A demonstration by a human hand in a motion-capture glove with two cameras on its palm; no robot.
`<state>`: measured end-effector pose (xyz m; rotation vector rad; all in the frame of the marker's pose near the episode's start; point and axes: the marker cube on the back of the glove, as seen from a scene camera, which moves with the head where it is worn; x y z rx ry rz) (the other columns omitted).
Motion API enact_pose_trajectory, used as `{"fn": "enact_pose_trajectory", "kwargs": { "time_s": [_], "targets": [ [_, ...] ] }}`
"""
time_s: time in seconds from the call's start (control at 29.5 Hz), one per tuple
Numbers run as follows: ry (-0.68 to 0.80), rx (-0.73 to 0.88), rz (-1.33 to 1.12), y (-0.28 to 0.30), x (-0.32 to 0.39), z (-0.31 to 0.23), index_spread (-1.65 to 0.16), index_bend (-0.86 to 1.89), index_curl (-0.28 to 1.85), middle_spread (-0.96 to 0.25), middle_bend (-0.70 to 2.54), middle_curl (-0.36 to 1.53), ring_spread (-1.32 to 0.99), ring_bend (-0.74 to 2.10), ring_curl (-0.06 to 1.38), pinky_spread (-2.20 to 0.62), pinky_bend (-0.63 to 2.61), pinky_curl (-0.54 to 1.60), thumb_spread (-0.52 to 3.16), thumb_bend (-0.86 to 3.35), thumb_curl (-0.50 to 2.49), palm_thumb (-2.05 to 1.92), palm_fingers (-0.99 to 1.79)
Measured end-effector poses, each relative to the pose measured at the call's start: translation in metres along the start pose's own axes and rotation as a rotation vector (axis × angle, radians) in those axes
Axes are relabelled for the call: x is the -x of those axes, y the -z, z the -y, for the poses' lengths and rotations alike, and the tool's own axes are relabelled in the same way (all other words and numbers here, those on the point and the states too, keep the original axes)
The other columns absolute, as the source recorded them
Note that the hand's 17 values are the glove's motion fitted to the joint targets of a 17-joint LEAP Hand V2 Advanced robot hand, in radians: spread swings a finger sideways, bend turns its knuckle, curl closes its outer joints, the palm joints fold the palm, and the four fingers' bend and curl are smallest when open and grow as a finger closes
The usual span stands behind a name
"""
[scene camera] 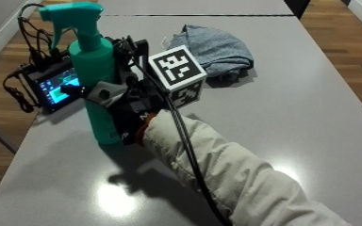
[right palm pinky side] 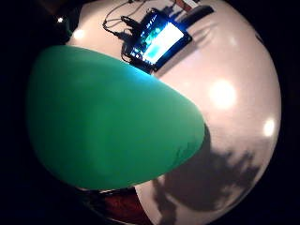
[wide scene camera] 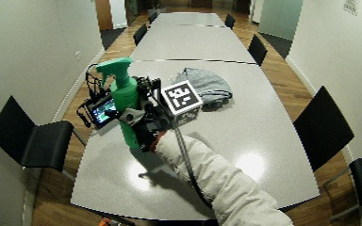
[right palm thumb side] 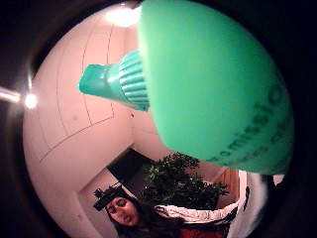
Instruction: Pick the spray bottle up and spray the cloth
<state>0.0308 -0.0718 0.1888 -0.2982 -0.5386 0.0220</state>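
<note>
**Green plastic bottle, gripped mid-body**

Green bottle point(scene camera: 95, 70) upright over table point(scene camera: 281, 108), right hand point(scene camera: 127, 110) wrapped round its middle. Smooth rigid plastic, likely slippery, weight unclear; better held high, finger near trigger. Soft grey cloth point(scene camera: 215, 49) well apart, beyond hand.

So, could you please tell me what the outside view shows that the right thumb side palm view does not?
Only the outside view shows the crumpled grey cloth lying on the grey table, the small lit screen, and the black-gloved right hand gripping the bottle's body. Only the thumb side palm view shows the green leafy plant. Both show the green plastic spray bottle.
</note>
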Motion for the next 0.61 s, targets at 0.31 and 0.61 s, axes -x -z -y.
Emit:
{"fn": "enact_pose_trajectory", "kwargs": {
  "time_s": [0.31, 0.61],
  "targets": [
    [0.001, 0.020, -0.074, -0.018, -0.018, -0.002, -0.30, 0.08, 0.26, -0.15, 0.31, 0.52, -0.15, 0.47, 0.45, -0.13, 0.24, 0.39, 0.79, -0.02, 0.58, 1.16, 0.71],
    [-0.113, 0.213, -0.097, 0.002, -0.007, -0.064, -0.34, 0.14, 0.29, -0.14, 0.24, 0.50, -0.18, 0.31, 0.44, -0.05, 0.22, 0.42, 0.79, -0.03, 0.56, 1.13, 0.21]
  ]
}}
